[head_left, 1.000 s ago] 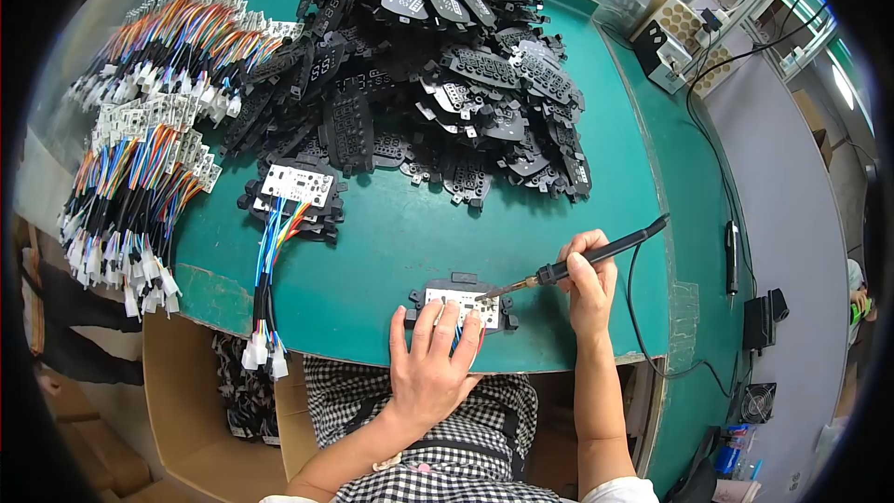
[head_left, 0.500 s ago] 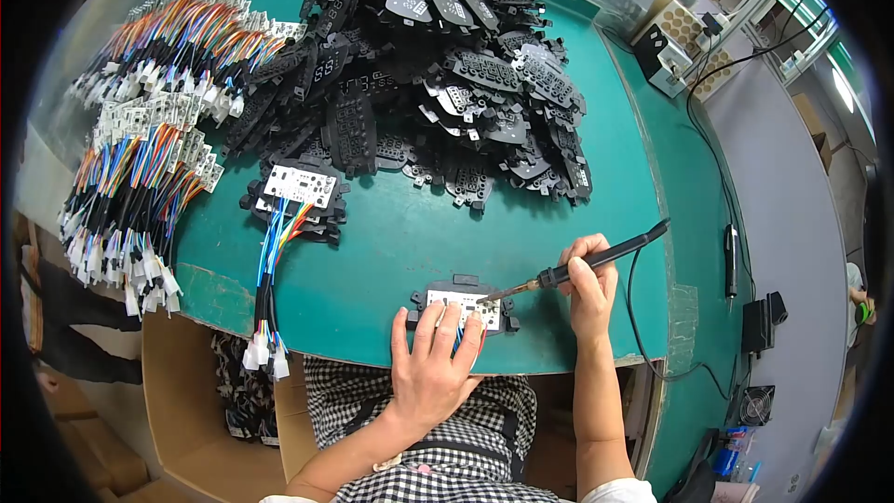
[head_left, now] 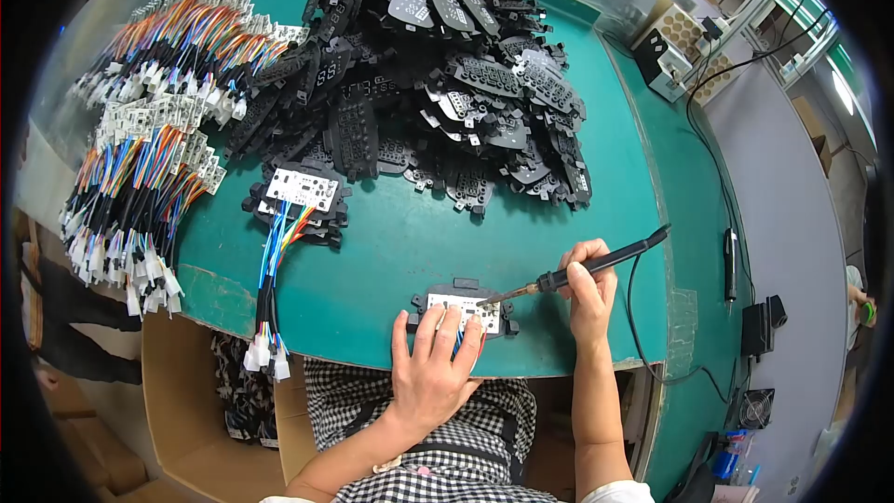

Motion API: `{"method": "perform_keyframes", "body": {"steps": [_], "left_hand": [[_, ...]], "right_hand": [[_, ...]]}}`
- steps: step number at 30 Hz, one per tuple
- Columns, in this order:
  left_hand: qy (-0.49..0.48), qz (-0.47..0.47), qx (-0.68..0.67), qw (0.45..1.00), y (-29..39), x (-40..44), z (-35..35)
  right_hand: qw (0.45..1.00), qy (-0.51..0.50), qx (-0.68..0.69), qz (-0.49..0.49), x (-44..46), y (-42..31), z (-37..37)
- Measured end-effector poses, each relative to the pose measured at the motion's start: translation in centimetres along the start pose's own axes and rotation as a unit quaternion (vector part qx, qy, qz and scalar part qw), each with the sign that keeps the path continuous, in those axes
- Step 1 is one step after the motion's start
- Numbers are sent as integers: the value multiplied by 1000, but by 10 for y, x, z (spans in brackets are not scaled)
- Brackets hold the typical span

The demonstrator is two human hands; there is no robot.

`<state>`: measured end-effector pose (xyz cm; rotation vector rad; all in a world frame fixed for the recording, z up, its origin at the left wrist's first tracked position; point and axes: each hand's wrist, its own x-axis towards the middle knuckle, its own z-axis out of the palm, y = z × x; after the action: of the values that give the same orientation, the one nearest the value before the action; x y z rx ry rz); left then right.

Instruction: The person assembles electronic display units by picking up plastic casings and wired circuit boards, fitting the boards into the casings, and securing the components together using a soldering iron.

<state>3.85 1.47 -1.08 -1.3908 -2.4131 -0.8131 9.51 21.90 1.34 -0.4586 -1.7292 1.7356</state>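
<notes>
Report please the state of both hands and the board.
Left hand pressing white circuit board onto black part. Right hand holding soldering iron, tip at board. Nothing seen between tip and board.

My head view is bright and mostly sharp, with tube lights [head_left: 843, 91] glowing at far right. The green table [head_left: 372, 242] carries soft shadows and faint sheen. The fisheye lens bends the edges, and black fills the corners.
</notes>
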Motion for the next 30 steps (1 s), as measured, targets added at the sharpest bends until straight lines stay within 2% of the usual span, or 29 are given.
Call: {"method": "perform_keyframes", "body": {"steps": [13, 20, 25, 30], "left_hand": [[-14, -2, -8, 1000, 0, 0, -2], [0, -3, -1, 1000, 0, -1, 0], [-4, -11, 8, 1000, 2, -1, -2], [-17, -15, 41, 999, 3, -2, -6]], "right_hand": [[999, -5, -18, -45, 0, -3, 3], [996, 27, 6, -89, 2, -3, 2], [999, 33, 14, -34, 0, -9, 14], [1000, -24, 10, 15, 1, -7, 34]]}}
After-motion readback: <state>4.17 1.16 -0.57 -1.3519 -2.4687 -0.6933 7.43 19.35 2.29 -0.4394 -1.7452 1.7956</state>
